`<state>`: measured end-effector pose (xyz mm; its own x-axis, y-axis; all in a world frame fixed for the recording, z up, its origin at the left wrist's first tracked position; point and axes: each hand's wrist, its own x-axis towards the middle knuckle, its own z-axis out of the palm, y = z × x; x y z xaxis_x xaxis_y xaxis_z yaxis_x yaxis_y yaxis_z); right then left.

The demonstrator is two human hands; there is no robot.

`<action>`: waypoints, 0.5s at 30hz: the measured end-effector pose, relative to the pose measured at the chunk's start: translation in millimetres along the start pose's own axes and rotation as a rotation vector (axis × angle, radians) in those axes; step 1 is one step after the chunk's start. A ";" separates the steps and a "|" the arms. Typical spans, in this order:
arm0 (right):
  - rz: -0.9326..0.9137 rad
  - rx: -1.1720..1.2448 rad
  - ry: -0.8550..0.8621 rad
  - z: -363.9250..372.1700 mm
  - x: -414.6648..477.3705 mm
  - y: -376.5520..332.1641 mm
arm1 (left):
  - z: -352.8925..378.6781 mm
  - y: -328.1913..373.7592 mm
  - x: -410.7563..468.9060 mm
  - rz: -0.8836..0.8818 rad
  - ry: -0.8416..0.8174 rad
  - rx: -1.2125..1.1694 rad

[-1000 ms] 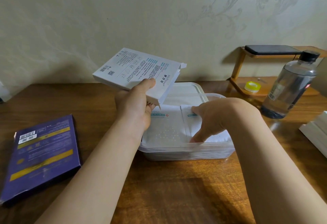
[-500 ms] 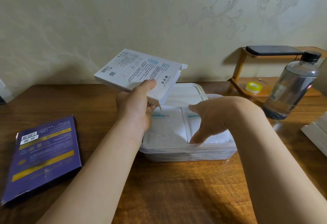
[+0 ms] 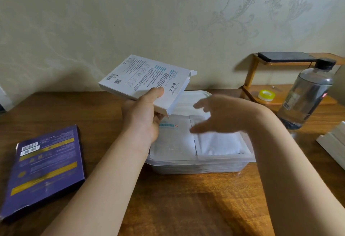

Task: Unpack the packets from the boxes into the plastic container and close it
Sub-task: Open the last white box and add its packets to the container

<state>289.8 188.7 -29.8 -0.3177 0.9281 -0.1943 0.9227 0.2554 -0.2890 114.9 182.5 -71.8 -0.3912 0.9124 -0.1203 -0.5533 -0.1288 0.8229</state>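
We see the left hand (image 3: pixel 143 120) gripping the white box (image 3: pixel 147 82) by its near edge, thumb on the printed face and fingers underneath. The box is held in the air, tilted, with its long axis running left to right. Its open end, flaps loose, points right and sits over the far left corner of the plastic container (image 3: pixel 196 163).

The right hand (image 3: pixel 220 116) hovers above the container with its fingers spread and blurred, holding nothing. It covers the far end of the right packet (image 3: pixel 218 144). The left packet (image 3: pixel 173 138) lies flat beside it, edges touching, and both have their long axes running away from us.

The container stands on the counter (image 3: pixel 168 207), and its lid (image 3: pixel 194 97) lies just behind it, partly hidden by the box and the hand. A purple box (image 3: pixel 43 168) lies flat well to the left. On the right are a bottle (image 3: pixel 308 96) and a wooden shelf (image 3: pixel 291 99) with a tape roll (image 3: pixel 266 95) on its lower level and a phone (image 3: pixel 285 56) on top.
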 end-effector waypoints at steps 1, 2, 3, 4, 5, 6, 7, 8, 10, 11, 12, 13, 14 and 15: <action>-0.020 0.208 0.127 -0.1 2.6 -0.9 | -0.2 0.4 0.0 0.001 -0.002 -0.010; -0.027 0.460 0.226 1.1 6.0 -4.6 | -0.3 0.9 0.0 0.006 -0.006 -0.024; -0.023 0.698 0.263 2.8 9.7 -9.8 | -0.4 1.3 -0.1 0.015 -0.013 -0.035; -0.010 0.887 0.258 5.2 12.9 -14.8 | -0.2 1.4 -0.2 0.027 -0.025 -0.041; -0.001 1.004 0.239 7.6 15.2 -18.5 | -0.3 1.3 -0.1 0.039 -0.039 -0.037; 0.002 1.070 0.222 10.1 16.8 -21.7 | 0.3 0.9 -0.4 0.050 -0.054 -0.026; -0.003 1.106 0.212 12.3 17.8 -24.0 | 0.6 0.5 -0.8 0.061 -0.065 -0.014; -0.011 1.139 0.207 14.0 18.4 -26.0 | 1.3 -0.1 -1.3 0.072 -0.074 -0.005; -0.021 1.209 0.212 15.4 19.8 -27.5 | 2.6 -0.1 -2.5 0.087 -0.079 -0.004; -0.024 1.234 0.221 16.0 20.2 -27.7 | 2.9 0.1 -3.0 0.095 -0.076 -0.008; -0.025 1.245 0.237 16.3 20.6 -27.8 | 3.2 0.3 -3.4 0.102 -0.072 -0.009; -0.027 1.249 0.258 16.5 21.0 -28.0 | 3.1 0.6 -3.8 0.108 -0.069 -0.005; -0.030 1.256 0.272 16.4 21.1 -28.5 | 3.1 0.5 -4.0 0.113 -0.068 0.001; -0.034 1.275 0.270 16.2 21.0 -29.1 | 3.2 0.5 -4.0 0.114 -0.068 0.006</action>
<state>252.8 196.4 -40.7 -0.1456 0.9892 -0.0192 0.0123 -0.0176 -0.9998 118.6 180.1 -69.1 -0.4007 0.9161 0.0120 -0.5033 -0.2310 0.8327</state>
